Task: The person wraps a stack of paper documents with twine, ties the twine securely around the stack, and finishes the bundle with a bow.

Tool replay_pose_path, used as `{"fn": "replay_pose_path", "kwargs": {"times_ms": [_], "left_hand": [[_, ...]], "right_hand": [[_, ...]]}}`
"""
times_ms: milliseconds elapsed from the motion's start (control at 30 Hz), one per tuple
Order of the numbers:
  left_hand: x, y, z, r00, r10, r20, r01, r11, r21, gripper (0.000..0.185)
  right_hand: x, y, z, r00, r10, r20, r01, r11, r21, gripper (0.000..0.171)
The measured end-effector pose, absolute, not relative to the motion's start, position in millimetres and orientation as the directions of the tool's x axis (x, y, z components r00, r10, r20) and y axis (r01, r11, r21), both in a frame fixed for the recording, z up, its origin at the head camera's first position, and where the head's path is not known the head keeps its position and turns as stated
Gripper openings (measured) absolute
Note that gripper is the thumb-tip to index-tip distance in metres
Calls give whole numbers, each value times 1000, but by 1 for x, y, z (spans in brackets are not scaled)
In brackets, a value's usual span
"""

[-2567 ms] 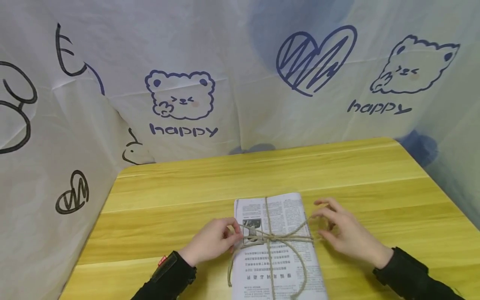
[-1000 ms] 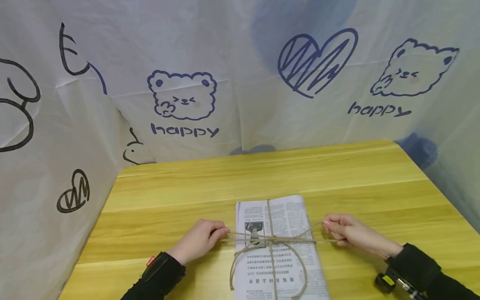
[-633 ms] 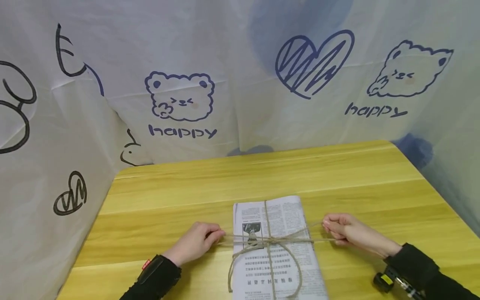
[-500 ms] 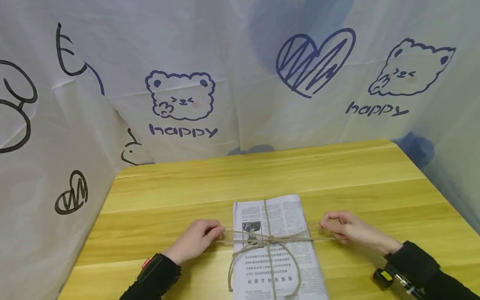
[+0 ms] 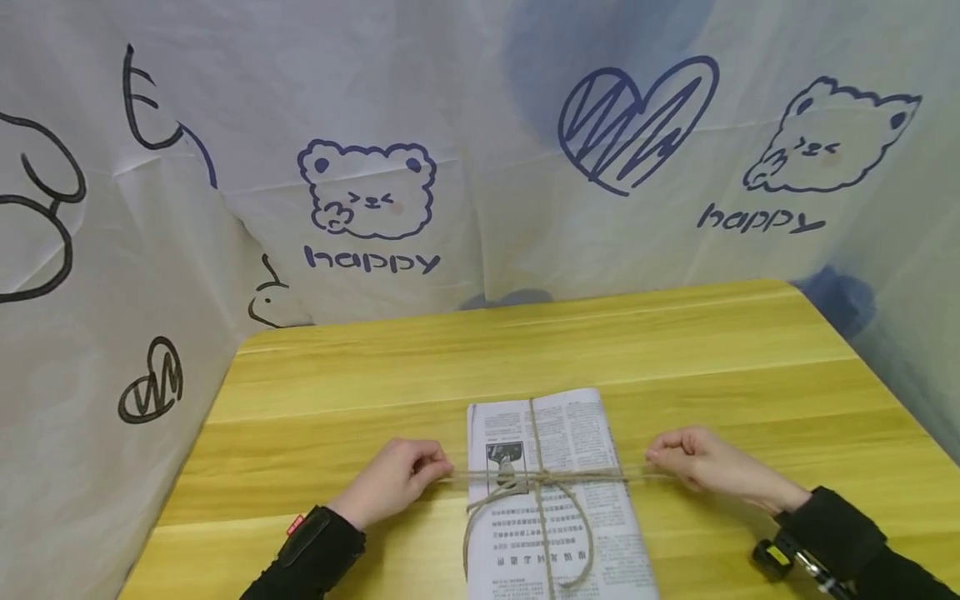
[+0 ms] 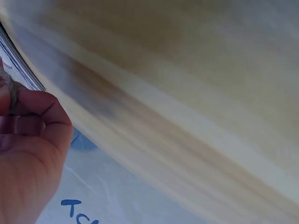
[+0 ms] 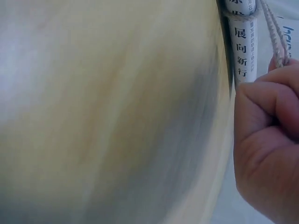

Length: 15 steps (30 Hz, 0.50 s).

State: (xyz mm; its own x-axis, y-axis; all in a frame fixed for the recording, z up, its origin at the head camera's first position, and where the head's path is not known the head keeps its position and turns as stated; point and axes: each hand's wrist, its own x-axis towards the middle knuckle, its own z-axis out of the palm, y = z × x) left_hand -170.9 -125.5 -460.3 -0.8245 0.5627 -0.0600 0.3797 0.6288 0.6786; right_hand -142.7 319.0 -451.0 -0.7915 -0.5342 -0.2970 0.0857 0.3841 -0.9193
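A folded stack of newspapers (image 5: pixel 592 529) lies on the table, wrapped crosswise in twine (image 5: pixel 546 533) with a knot near the middle of its top. To the left of the stack my left hand (image 5: pixel 392 483) pinches twine between thumb and curled fingers; the left wrist view shows the twine (image 6: pixel 12 91) at its fingertips. My right hand (image 5: pixel 708 465), off the stack's right side, grips a doubled length of twine (image 7: pixel 274 32), clearly seen in the right wrist view. Both lengths stretch out sideways from the knot. A loose tail (image 5: pixel 587 533) curves over the print below it.
The wood-grain table (image 5: pixel 360 375) reaches back to a pale curtain (image 5: pixel 495 208) with drawn bears and hearts. A small black-and-yellow device (image 5: pixel 772 558) sits beside the right cuff. Black bands cover both wrists.
Both hands have moved outward from the stack and drawn the twine out sideways. My right hand, earlier with fingers spread, now grips twine. The strands right of the knot lie closer together.
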Motion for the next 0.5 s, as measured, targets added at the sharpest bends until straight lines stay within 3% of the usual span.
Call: {"fn": "replay_pose_path", "kwargs": {"times_ms": [200,333,400,500], "left_hand": [[-172,-129,-459,-842,535,-73,337,627,702,13],[-167,-127,-455,-849,525,56,427,620,659,25],[-163,-122,-453,-806,559,195,562,618,550,28],[-156,-112,-451,-637,673,375,771,551,320,19]], "right_hand": [[-143,316,-455,-792,-549,-265,115,292,-949,41],[-136,308,-449,-859,-483,-168,6,319,-948,41],[-130,300,-445,-903,-424,-65,-124,402,-907,39],[-121,287,-441,-918,-358,168,-353,549,-758,37]]}}
